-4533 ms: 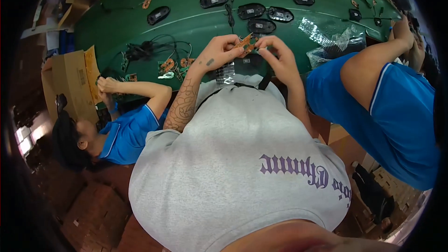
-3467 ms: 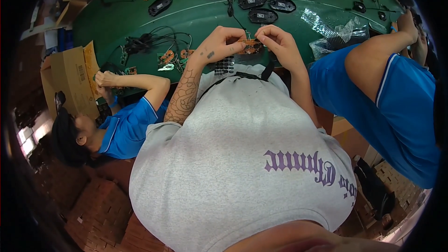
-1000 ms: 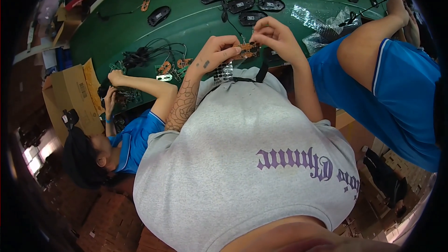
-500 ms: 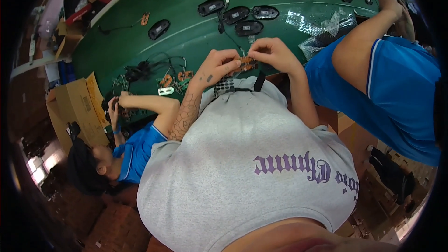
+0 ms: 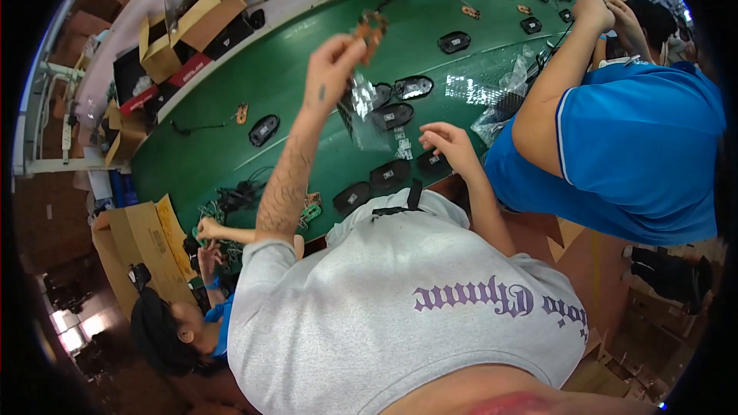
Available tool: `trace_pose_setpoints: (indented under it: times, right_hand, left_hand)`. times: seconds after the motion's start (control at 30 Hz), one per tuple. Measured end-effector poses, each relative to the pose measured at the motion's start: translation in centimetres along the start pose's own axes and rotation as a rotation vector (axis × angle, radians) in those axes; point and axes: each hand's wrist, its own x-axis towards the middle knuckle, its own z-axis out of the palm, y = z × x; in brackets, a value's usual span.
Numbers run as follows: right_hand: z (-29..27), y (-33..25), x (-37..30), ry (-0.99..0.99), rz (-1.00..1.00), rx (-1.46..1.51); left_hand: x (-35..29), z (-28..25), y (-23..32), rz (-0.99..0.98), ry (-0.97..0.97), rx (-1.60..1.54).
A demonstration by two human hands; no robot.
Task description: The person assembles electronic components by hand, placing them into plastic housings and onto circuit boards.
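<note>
My left hand (image 5: 332, 69) is raised over the green table, its fingers closed on an orange circuit board (image 5: 370, 31). The board is blurred by motion, with a dark cable trailing behind it. A clear plastic sheet (image 5: 370, 111) shows just below this hand; whether the hand holds it too, I cannot tell. My right hand (image 5: 452, 147) hovers low on the right with bent, parted fingers and nothing visible in them. Beneath it lies a black mouse shell (image 5: 433, 163). Two more black mouse shells, a middle one (image 5: 390, 174) and a left one (image 5: 352, 198), lie near my body.
Small white labels (image 5: 403, 146) lie mid-table, near another black shell (image 5: 393, 115). Crumpled clear plastic (image 5: 492, 119) sits to the right, beside a co-worker in blue (image 5: 638, 146). At left, a second co-worker's hand (image 5: 209, 229) is among cables (image 5: 238, 196) beside a cardboard box (image 5: 142, 246).
My left hand has lifted the circuit board up and away from my body. My right hand has let go of it and moved down. The view has shifted, and shells near my body now show.
</note>
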Motion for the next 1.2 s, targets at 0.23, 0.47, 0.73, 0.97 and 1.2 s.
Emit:
trace_pose_setpoints:
  times: [0.23,0.47,0.73,0.97,1.2]
  right_hand:
    - [-2.1,1.3,-2.1,0.154,0.067,0.045]
    - [-2.7,3.8,-3.9,0.256,0.149,0.069]
    - [-1.9,5.3,-6.4,0.312,0.251,0.068]
    - [-2.0,6.9,-7.6,0.374,0.303,0.089]
    - [-1.6,5.5,-7.3,0.374,0.311,0.087]
  left_hand:
    - [12.2,0.1,4.5,0.370,0.079,0.021]
    - [19.4,5.8,-7.3,0.106,-0.223,0.315]
    - [18.1,6.3,-26.3,-0.352,-0.215,0.575]
    - [16.8,8.5,-25.0,-0.333,-0.200,0.403]
    - [20.9,11.3,-22.3,-0.311,-0.090,0.197]
